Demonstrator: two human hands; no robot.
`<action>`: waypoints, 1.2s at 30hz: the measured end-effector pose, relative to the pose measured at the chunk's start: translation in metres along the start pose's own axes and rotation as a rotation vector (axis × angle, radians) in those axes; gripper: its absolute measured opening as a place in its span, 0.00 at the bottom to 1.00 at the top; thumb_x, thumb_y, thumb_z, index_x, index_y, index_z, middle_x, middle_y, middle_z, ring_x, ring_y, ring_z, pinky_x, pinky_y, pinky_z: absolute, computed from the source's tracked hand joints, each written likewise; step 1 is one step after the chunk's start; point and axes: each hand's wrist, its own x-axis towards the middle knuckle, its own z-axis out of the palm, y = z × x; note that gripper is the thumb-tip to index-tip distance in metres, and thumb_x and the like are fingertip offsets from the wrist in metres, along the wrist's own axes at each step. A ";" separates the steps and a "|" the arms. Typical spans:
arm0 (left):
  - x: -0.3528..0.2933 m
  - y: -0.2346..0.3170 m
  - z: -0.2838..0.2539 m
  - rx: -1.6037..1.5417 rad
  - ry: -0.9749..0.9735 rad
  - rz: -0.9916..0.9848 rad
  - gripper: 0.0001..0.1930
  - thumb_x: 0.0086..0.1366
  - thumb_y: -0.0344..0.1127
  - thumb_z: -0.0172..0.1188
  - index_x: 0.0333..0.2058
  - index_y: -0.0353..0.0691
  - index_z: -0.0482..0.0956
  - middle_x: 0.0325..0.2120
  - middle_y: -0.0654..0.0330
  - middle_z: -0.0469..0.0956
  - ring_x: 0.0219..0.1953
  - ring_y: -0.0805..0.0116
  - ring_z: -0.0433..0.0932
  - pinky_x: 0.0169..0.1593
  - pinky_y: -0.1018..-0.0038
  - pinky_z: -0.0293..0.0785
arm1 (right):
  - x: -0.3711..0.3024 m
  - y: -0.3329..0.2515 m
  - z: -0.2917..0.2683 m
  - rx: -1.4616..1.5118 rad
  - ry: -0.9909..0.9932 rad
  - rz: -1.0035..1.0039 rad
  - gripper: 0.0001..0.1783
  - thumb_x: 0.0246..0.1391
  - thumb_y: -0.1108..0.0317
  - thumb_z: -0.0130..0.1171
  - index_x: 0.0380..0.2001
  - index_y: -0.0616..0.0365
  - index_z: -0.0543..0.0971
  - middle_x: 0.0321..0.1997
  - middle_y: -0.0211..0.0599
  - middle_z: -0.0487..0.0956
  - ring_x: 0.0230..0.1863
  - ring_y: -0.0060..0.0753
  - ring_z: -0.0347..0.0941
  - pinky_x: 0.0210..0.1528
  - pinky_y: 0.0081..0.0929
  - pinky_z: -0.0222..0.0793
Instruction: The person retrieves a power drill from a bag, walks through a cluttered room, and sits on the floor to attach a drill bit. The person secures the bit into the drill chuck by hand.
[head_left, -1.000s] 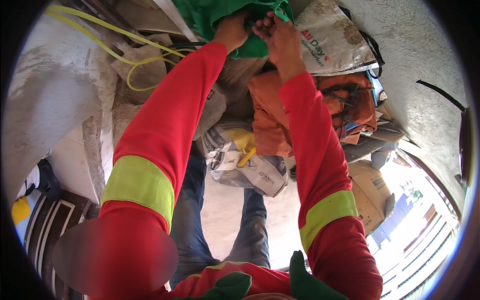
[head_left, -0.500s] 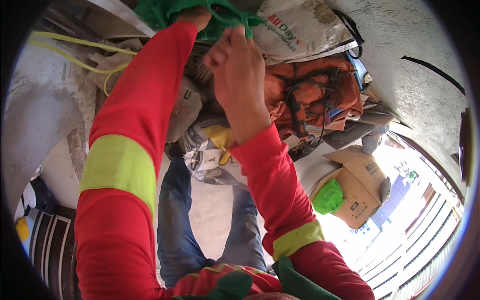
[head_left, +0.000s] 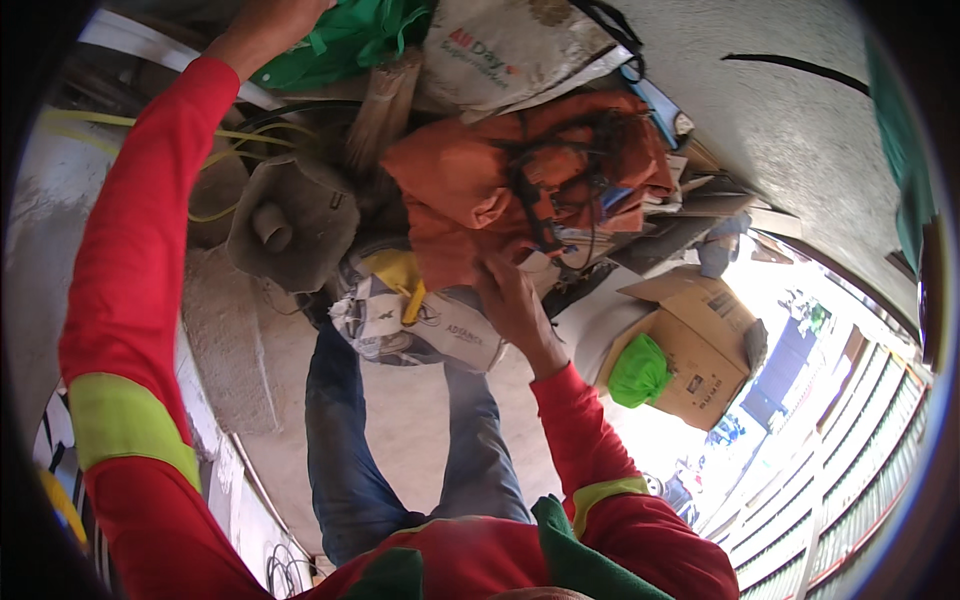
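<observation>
My right hand (head_left: 515, 310) has its fingers closed at the lower edge of an orange cloth (head_left: 450, 170), just above a white printed sack (head_left: 470, 335). An orange-and-black power tool (head_left: 540, 190) with a dark cord lies on the cloth. At the upper left, my left hand (head_left: 275, 30) reaches beside a green bag (head_left: 350, 40); its fingers run out past the top edge, so its grip is hidden. Something yellow (head_left: 395, 270) rests on the white sack. A bundle of thin sticks (head_left: 385, 105) stands between the green bag and the cloth.
A dirty white shopping bag (head_left: 510, 55) lies at the top. Left of the cloth sits a grey, many-sided piece with a round stub (head_left: 295, 225), near a yellow hose (head_left: 90, 118). A cardboard box (head_left: 690, 350) holding a bright green bundle (head_left: 638, 370) stands at the right.
My left hand has moved up and left with its arm. My right hand has come down from the green bag to the orange cloth's lower edge. The cloth now spreads lower and farther left.
</observation>
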 end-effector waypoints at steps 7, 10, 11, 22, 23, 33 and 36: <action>-0.124 0.179 0.047 -0.662 0.231 0.082 0.23 0.67 0.39 0.63 0.58 0.38 0.73 0.51 0.53 0.80 0.53 0.57 0.80 0.56 0.65 0.74 | -0.009 0.112 -0.097 -0.135 0.245 0.340 0.13 0.65 0.61 0.54 0.44 0.57 0.82 0.34 0.47 0.83 0.38 0.43 0.82 0.42 0.39 0.74; -0.220 0.234 0.136 -1.030 -0.050 -0.131 0.24 0.69 0.41 0.61 0.59 0.34 0.72 0.50 0.50 0.80 0.54 0.59 0.80 0.55 0.66 0.75 | 0.033 0.155 -0.092 -0.325 0.240 0.275 0.26 0.56 0.48 0.61 0.52 0.53 0.79 0.46 0.51 0.81 0.50 0.54 0.78 0.51 0.48 0.71; -0.258 0.250 0.174 -1.032 0.023 -0.075 0.19 0.64 0.33 0.64 0.53 0.35 0.75 0.41 0.52 0.82 0.46 0.59 0.82 0.48 0.67 0.78 | 0.040 0.158 -0.082 -0.439 0.186 0.213 0.31 0.52 0.44 0.64 0.53 0.53 0.79 0.48 0.51 0.81 0.53 0.56 0.76 0.55 0.48 0.69; -0.464 0.265 0.249 -1.000 -0.216 -0.587 0.13 0.66 0.33 0.63 0.47 0.36 0.79 0.34 0.56 0.84 0.34 0.65 0.84 0.40 0.70 0.79 | 0.040 0.127 -0.070 -0.739 0.148 -0.002 0.44 0.40 0.42 0.71 0.51 0.63 0.69 0.44 0.59 0.80 0.51 0.62 0.76 0.52 0.52 0.71; -0.463 0.248 0.253 -0.948 -0.177 -0.579 0.13 0.66 0.33 0.63 0.47 0.35 0.78 0.34 0.56 0.84 0.35 0.65 0.84 0.41 0.70 0.79 | 0.045 0.130 -0.073 -0.644 0.072 0.090 0.43 0.40 0.43 0.72 0.51 0.63 0.69 0.41 0.56 0.81 0.49 0.60 0.78 0.51 0.51 0.72; -0.441 0.224 0.285 -1.044 -0.087 -0.658 0.18 0.66 0.36 0.64 0.51 0.33 0.75 0.40 0.49 0.81 0.42 0.58 0.83 0.46 0.67 0.79 | 0.047 0.165 -0.067 -0.453 0.037 0.201 0.38 0.37 0.51 0.76 0.46 0.62 0.71 0.38 0.52 0.84 0.42 0.60 0.81 0.44 0.50 0.76; -0.429 0.230 0.307 -0.609 -0.013 -0.490 0.28 0.61 0.33 0.67 0.57 0.34 0.69 0.49 0.44 0.74 0.50 0.47 0.76 0.53 0.60 0.74 | 0.052 0.135 -0.086 -0.450 -0.053 0.129 0.37 0.40 0.51 0.72 0.49 0.61 0.72 0.38 0.48 0.84 0.43 0.57 0.82 0.44 0.48 0.77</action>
